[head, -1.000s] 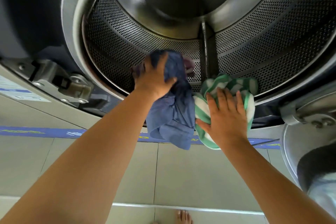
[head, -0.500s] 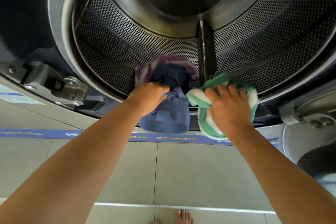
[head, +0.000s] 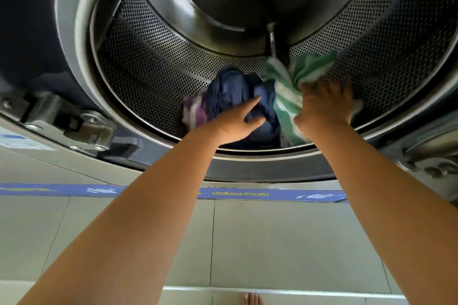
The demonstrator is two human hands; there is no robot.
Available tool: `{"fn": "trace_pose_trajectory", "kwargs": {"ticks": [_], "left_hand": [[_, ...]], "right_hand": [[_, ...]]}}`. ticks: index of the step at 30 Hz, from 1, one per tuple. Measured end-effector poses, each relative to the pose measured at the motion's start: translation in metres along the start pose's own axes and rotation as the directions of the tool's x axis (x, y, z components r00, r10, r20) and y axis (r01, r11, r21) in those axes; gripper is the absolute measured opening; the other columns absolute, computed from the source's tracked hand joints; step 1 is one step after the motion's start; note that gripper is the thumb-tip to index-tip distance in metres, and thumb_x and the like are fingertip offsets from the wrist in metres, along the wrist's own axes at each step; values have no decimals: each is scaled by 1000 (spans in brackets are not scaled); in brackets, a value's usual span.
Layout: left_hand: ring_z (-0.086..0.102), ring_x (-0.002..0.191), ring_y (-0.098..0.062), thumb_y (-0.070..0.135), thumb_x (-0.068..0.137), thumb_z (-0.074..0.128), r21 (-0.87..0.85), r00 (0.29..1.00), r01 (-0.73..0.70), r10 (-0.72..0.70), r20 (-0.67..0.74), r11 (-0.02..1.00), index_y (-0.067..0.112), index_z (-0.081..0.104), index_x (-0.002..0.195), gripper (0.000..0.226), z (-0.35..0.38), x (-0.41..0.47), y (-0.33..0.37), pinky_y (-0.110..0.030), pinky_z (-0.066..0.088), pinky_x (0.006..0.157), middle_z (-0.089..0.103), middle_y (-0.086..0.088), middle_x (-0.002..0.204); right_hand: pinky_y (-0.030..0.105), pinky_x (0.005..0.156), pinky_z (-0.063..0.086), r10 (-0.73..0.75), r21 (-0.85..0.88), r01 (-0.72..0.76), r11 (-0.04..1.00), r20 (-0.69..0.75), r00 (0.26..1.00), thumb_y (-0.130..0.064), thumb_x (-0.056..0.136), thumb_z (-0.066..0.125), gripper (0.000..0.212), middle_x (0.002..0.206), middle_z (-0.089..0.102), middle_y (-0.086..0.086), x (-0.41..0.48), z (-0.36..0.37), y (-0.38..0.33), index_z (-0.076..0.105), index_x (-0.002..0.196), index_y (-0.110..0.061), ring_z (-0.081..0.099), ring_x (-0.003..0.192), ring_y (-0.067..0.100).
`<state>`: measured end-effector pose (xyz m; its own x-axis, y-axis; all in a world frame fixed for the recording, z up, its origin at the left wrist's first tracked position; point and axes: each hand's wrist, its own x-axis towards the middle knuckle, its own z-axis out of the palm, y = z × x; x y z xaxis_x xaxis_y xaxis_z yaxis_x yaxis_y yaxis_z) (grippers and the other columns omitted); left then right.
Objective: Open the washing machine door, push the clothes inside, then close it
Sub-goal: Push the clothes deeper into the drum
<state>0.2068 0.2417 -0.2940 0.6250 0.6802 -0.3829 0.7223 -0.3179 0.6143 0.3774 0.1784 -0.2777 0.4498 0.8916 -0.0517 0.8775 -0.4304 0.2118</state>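
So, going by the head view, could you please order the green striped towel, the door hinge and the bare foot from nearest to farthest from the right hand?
1. Green striped towel: under the right hand, inside the drum.
2. Bare foot: bottom edge, on the floor.
3. Door hinge: far left, on the machine's front.

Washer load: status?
Left hand pressing navy garment; right hand on green striped towel. Clothes inside drum. Nothing blocking.

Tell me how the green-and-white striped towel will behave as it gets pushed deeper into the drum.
The green-and-white striped towel is bunched and folded under the right hand, so it is probably floppy and will crumple rather than slide as one piece. It looks thick yet lifts easily, so likely light. Its loose end lies against the perforated steel drum, where it may drag a little.
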Motion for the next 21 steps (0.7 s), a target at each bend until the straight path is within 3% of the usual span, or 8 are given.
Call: {"fn": "trace_pose_trajectory", "kwargs": {"ticks": [2,6,10,13,16,18,21], "left_hand": [[43,136,-26,39,100,42,123,1000,2,-4,16,992,27,20,153,59,5,-3,-6,-27,35,102,39,-7,153],[38,140,-28,38,99,42,353,998,40,-22,-53,935,17,27,150,57,3,-2,-27,-39,33,113,36,-11,154],[26,144,-31,50,95,40,600,979,178,-82,-184,780,15,21,149,67,1,7,-46,-52,22,116,28,-10,156],[13,147,-35,52,93,44,640,952,289,-142,-273,712,11,8,152,80,-1,13,-51,-55,12,119,13,-14,160],[5,148,-36,53,90,51,638,933,352,-209,-292,685,10,-4,153,94,-3,20,-56,-52,8,118,1,-13,162],[2,149,-36,54,87,56,655,922,386,-252,-293,650,12,-8,153,101,-5,28,-64,-53,9,118,-4,-11,162],[5,148,-37,40,89,58,660,899,437,-311,-307,611,18,-9,153,96,-7,44,-81,-59,16,115,-5,-8,163]], "right_hand": [[51,119,6,0,9,0,1000,50,999,-42,81,63,69,147,38,13,-3,7,3,39,141,-16,25,141,32],[49,118,9,20,188,-2,982,-96,995,-38,83,57,57,138,50,17,-5,6,-3,48,132,-11,34,135,33],[47,115,18,-184,187,220,957,-193,964,-43,87,55,60,143,46,15,4,11,-25,43,138,-14,35,135,33],[48,116,16,-371,140,396,907,-177,912,-50,85,58,76,156,29,9,18,24,-47,29,148,-19,25,143,31],[50,118,7,-456,108,468,877,-121,882,-58,81,61,95,162,11,6,32,34,-69,10,153,-22,10,149,28],[52,118,2,-492,67,499,864,-93,865,-61,77,63,105,163,3,4,43,42,-82,2,154,-23,3,149,28],[59,115,-2,-534,-8,534,846,-5,846,-64,74,64,111,163,-7,2,59,55,-99,-6,153,-31,-3,149,29]]}}
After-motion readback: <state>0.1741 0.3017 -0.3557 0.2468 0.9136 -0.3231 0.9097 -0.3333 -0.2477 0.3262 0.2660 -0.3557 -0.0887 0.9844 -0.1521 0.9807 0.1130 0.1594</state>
